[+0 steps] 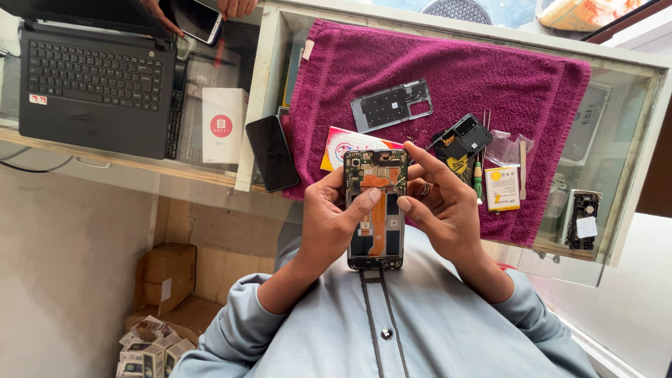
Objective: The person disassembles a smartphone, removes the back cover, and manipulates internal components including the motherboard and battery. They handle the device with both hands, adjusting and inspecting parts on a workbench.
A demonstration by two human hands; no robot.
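Observation:
An opened smartphone (376,231) with its back cover off shows a green circuit board and an orange flex cable. I hold it upright in front of my chest, above the near edge of a purple towel (546,91). My left hand (323,222) grips its left side, thumb lying across the middle. My right hand (444,206), with a ring on one finger, holds the right side; its thumb tip touches the phone's middle and its index finger reaches over the top right corner.
On the towel lie a grey inner frame plate (392,105), a black phone part (463,136), a green-handled screwdriver (477,178), a yellow-white packet (502,187) and a colourful card (339,143). A black phone (271,152), white box (222,126) and laptop (94,77) sit left. Another person's hands hold a phone (197,17).

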